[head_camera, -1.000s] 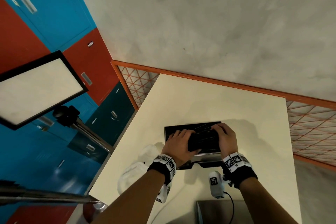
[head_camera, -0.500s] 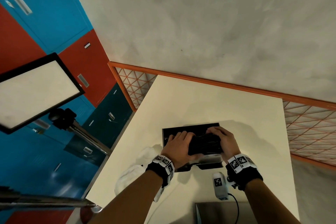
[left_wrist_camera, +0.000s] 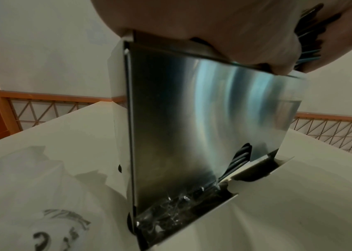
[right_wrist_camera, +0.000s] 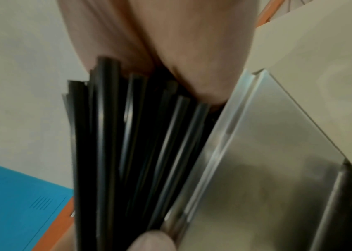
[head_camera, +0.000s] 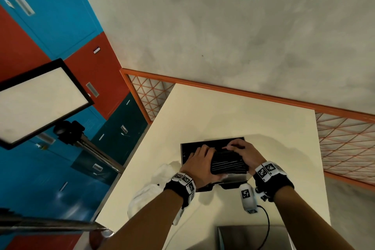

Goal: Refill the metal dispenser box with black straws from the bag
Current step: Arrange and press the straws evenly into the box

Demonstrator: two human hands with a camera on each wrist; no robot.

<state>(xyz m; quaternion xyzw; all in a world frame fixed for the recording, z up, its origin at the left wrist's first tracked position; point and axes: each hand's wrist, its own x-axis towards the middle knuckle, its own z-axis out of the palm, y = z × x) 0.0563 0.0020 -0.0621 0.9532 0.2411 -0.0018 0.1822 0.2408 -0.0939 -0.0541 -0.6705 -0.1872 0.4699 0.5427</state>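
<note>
We see a bundle of black straws (head_camera: 228, 163) held crosswise over the open top of the metal dispenser box (left_wrist_camera: 203, 122), which stands upright on the cream table (head_camera: 233, 111) near its front edge. The left hand (head_camera: 199, 165) curls its fingers around the bundle's left end, and the right hand (head_camera: 244, 153) curls its fingers over the right end, so both hands clamp the same bundle between them.

The straws are thin, glossy and dark, with pale glints running along their length. In the right wrist view they (right_wrist_camera: 132, 144) fan out slightly and lie unevenly, some ends reaching further than others, right beside the box's brushed steel rim (right_wrist_camera: 220, 139). A fingertip (right_wrist_camera: 151, 241) shows at the bottom of that view, touching the straws.

The box has a smooth, reflective steel front. At its foot a slot opens onto a tray, where a few black straws (left_wrist_camera: 238, 159) already lie, with crumpled clear wrap (left_wrist_camera: 166, 210) in front of them.

A white plastic bag (head_camera: 150, 193) lies on the table just left of the box, beside the left wrist; in the left wrist view it (left_wrist_camera: 42, 195) bears dark printing that we cannot read.
</note>
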